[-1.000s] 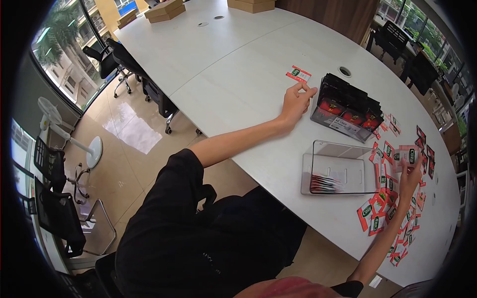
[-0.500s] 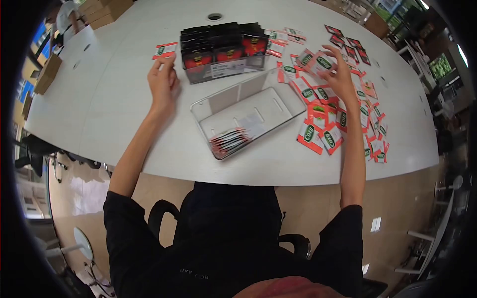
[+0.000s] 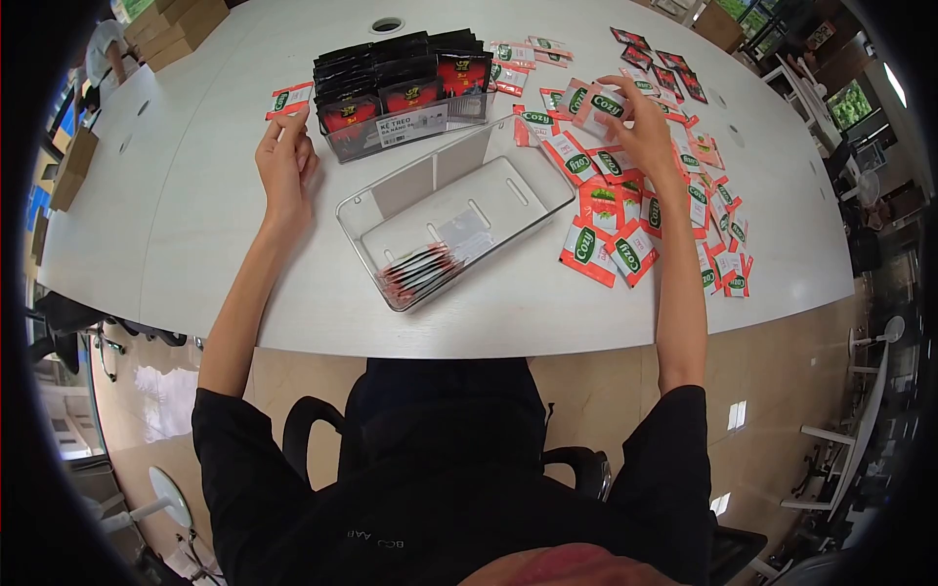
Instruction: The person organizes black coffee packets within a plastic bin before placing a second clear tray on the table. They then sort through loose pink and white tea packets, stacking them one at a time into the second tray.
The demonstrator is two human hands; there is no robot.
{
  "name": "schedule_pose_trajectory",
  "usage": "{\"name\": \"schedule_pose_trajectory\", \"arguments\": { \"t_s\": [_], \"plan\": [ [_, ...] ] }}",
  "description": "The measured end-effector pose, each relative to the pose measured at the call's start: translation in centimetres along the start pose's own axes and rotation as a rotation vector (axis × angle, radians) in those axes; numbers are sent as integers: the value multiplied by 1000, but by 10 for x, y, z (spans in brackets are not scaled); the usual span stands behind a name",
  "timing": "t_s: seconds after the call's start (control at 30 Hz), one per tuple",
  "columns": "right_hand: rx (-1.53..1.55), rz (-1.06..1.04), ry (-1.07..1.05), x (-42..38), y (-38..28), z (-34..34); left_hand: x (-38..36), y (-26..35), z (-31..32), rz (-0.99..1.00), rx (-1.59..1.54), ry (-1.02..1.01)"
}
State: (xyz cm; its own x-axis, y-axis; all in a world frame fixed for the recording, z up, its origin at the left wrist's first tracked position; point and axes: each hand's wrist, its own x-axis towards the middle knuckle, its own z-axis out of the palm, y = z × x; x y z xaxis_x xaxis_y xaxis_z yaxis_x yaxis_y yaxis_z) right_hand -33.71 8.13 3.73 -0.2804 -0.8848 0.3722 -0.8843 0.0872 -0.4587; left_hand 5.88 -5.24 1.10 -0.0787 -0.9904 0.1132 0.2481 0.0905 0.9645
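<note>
My left hand [image 3: 284,164] is closed, its fingertips at the lower edge of a red-and-white Cozy tea sachet [image 3: 290,99], left of the full bin. My right hand [image 3: 642,132] pinches another Cozy tea sachet [image 3: 601,109] above a loose spread of similar sachets [image 3: 590,250]. Between my hands sits a clear plastic bin [image 3: 386,207], tilted in angle on the table, with a short row of sachets [image 3: 418,272] standing in its near left corner. Behind it, a second clear bin [image 3: 396,132] is packed with black-and-red sachets [image 3: 410,93].
Several black-and-red sachets [image 3: 674,61] lie at the far right of the white table [image 3: 195,195]. More Cozy sachets [image 3: 528,51] lie right of the full bin. Cardboard boxes [image 3: 181,29] stand at the far left, near another person [image 3: 106,49].
The whole view has shifted, so the table things appear further left. My right hand still holds its tea sachet, turned slightly; my left hand stays by its sachet.
</note>
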Motion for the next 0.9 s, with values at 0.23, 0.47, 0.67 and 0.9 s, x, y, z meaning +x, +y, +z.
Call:
{"name": "schedule_pose_trajectory", "arguments": {
  "t_s": [0.23,0.47,0.67,0.9],
  "plan": [
    [-132,-266,289,2,0,-2,-2,1,0,5,-14,-7],
    [-129,-287,16,-1,4,-3,-2,3,3,9,-34,5],
    [-83,-278,56,0,6,-7,-2,3,2,11,-25,-1],
    [-387,-267,-12,-5,-4,-18,-2,3,3,12,-27,-6]
  ]
}}
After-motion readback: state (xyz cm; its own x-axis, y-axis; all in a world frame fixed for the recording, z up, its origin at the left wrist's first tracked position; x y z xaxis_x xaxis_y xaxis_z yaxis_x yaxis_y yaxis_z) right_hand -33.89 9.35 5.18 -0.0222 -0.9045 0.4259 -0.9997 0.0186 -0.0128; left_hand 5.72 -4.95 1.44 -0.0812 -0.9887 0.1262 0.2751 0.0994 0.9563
